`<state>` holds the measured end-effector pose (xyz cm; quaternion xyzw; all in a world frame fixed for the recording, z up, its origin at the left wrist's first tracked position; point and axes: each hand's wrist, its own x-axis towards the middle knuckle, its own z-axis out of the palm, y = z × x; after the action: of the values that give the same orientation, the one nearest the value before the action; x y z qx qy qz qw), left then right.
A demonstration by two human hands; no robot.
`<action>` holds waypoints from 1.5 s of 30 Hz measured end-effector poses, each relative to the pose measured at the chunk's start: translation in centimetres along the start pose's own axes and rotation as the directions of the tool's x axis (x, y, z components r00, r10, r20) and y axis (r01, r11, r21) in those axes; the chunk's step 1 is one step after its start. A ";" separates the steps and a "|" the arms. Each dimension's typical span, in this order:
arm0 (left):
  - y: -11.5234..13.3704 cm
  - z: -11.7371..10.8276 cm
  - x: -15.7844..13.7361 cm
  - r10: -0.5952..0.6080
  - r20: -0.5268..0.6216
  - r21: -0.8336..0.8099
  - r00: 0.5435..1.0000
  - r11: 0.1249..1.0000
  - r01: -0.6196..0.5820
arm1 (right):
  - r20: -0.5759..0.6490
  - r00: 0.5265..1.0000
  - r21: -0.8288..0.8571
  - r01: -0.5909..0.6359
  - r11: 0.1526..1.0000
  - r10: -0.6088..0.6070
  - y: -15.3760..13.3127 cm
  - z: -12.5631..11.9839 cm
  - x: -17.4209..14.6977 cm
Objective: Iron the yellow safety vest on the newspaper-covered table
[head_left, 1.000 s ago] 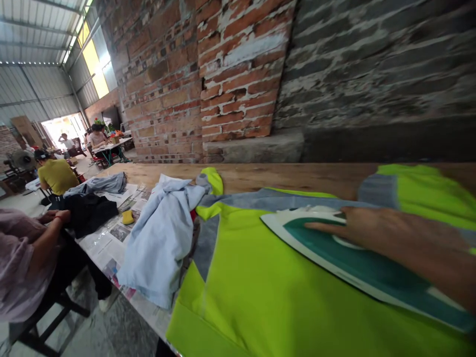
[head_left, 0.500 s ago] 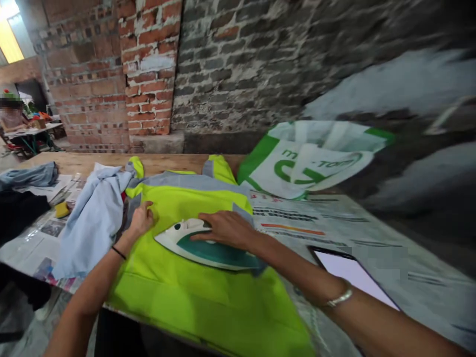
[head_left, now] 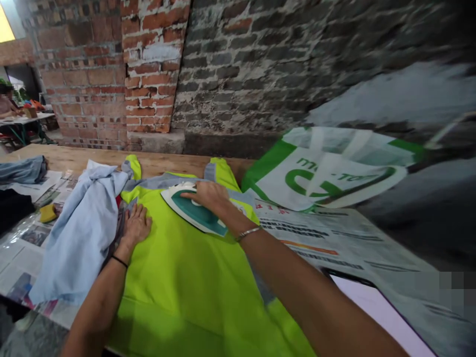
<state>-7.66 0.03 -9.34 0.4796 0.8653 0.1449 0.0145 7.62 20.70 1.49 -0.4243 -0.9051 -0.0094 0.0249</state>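
A bright yellow-green sweatshirt with grey panels lies spread over the table. My right hand grips the handle of a white and teal iron, which rests on the upper part of the sweatshirt with its tip toward the upper left. My left hand lies flat, fingers extended, on the left edge of the same garment. Just left of that hand is a crumpled light blue cloth.
Newspaper covers the wooden table. A white and green bag stands at the back right, a phone lies front right. At left are a yellow sponge and dark clothing. A person sits at a far table.
The iron in my right hand has moved up and away from me over the sweatshirt. My left hand has flattened and shifted slightly down and left. The view has turned a little.
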 end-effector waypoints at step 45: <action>-1.5 0.8 1.3 -0.051 -0.113 -0.262 0.992 0.965 0.019 | 0.090 0.952 -0.038 0.297 0.954 -0.292 3.0 -1.1 -2.8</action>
<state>-9.48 0.51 -10.36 0.4487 0.8465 0.2851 0.0282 11.82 20.42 2.42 -0.2851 -0.9580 -0.0183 -0.0254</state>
